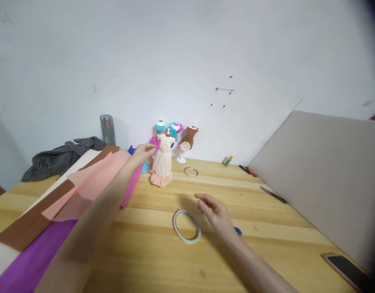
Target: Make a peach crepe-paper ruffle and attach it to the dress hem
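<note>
My left hand (143, 154) reaches far across the table and is closed on the upper end of a rolled pink paper strip (131, 187), right next to a small mannequin in a peach paper dress (162, 162). My right hand (214, 212) hovers low over the wood with its fingers loosely spread, holding nothing. It sits just right of a white tape ring (186, 226). Something small and blue (238, 231) peeks out from under that wrist.
Peach, brown and purple paper sheets (62, 203) overlap at the left. More small dressed mannequins (187, 140), a grey flask (107, 129) and striped cloth (64, 156) stand by the wall. A second tape ring (191, 171), a grey board (324, 175), a phone (347, 272).
</note>
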`<control>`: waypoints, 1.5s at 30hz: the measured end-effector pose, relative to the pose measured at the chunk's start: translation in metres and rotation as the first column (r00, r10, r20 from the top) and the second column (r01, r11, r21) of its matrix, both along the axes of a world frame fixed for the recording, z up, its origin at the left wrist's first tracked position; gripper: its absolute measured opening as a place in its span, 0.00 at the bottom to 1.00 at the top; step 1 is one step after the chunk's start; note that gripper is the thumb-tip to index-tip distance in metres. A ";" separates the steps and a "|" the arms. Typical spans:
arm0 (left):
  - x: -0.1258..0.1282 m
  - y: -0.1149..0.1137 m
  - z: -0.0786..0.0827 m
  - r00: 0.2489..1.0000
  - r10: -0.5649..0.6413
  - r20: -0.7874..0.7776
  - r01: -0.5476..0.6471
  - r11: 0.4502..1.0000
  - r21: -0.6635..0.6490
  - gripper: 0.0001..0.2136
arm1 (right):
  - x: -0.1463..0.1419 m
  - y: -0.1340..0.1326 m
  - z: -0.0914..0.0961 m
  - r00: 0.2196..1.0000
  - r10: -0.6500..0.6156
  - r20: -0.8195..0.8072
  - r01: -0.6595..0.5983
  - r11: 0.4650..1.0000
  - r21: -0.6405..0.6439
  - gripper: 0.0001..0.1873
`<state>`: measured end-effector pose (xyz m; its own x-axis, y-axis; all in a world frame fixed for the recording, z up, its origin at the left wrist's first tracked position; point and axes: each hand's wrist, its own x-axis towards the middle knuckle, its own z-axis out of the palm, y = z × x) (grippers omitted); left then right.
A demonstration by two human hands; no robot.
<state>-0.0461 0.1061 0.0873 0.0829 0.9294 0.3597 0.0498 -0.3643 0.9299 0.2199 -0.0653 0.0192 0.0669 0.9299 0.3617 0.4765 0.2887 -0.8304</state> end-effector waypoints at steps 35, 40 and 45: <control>0.010 0.009 0.004 0.936 -0.344 -0.074 0.344 0.939 -0.010 0.14 | -0.073 0.158 0.069 0.858 0.207 -0.470 -0.194 0.978 0.077 0.08; 0.011 0.006 0.007 0.933 -0.359 0.007 0.359 0.933 -0.020 0.18 | -0.071 0.162 0.067 0.812 0.245 -0.530 -0.274 0.961 0.024 0.09; 0.010 0.003 0.009 0.960 -0.277 -0.029 0.276 0.960 -0.041 0.12 | -0.069 0.162 0.069 0.772 0.273 -0.574 -0.355 0.934 -0.034 0.10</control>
